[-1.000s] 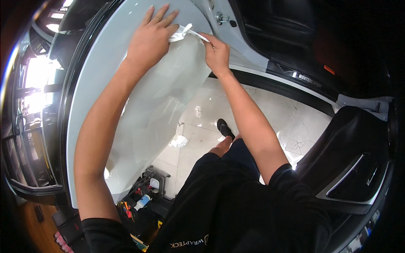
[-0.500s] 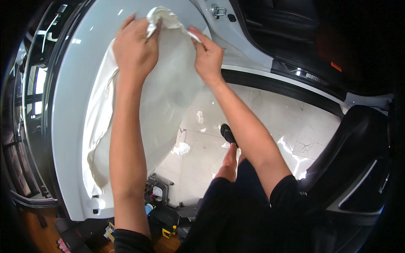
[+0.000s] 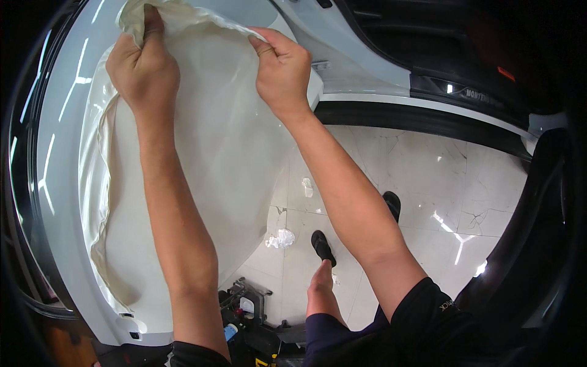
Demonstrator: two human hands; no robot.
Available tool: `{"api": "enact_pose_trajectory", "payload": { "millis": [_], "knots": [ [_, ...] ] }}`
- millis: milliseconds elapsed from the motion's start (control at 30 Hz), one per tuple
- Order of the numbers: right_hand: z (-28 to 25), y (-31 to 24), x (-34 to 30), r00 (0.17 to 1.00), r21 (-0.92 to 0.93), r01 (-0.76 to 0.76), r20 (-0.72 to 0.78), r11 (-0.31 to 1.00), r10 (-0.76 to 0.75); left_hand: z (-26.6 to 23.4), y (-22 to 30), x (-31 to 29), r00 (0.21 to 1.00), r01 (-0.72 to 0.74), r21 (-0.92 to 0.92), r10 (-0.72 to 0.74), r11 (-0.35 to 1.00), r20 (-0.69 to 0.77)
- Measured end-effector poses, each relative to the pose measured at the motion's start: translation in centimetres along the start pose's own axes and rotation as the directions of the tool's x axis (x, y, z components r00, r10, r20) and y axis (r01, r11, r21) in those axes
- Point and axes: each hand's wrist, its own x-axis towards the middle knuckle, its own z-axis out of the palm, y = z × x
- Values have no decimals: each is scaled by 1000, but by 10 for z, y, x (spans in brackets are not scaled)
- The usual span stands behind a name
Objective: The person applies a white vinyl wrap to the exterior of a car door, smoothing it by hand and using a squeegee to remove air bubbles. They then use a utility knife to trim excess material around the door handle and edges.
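Observation:
A large translucent white film sheet [image 3: 214,134] hangs against the pale grey-white inner side of an open car door [image 3: 55,140]. My left hand [image 3: 147,70] is closed on its bunched upper edge, thumb pressed on the folds. Farther right along the same edge, my right hand [image 3: 283,76] pinches the film between thumb and fingers. Between my hands the edge runs as a wrinkled, rolled band. Down the left side, the film's border is loose and creased, lying along the door.
Right of the door lie the car's sill [image 3: 367,116] and a dark seat [image 3: 538,214]. Crumpled white scraps [image 3: 280,238] are on the tiled floor near my shoe [image 3: 322,246]. A black wheeled stand [image 3: 247,306] with small items stands below the door.
Both hands, still gripping the film, have moved up and left in the view and farther apart. The upper edge between them is stretched wider. The view has shifted, showing both my shoes.

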Motion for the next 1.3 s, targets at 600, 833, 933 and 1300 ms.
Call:
{"api": "enact_pose_trajectory", "payload": {
  "millis": [600, 833, 933, 1300],
  "knots": [
    [3, 15, -26, 995, 49, 94, -50, 994, -91, -3, 18, -44, 997, -35, -157, 23, 987, -78],
    [-7, 5, -24, 998, 121, -25, 56, 992, 18, -2, 11, -44, 993, -58, -167, 40, 984, -107],
    [-5, -4, -21, 997, 82, -49, 55, 995, 45, -1, 6, -36, 980, -190, -105, 181, 976, -86],
    [-56, -21, 43, 868, -519, 33, 438, 854, 232, -40, 54, -28, 996, 67, -59, -63, 996, 60]
  ]
}}
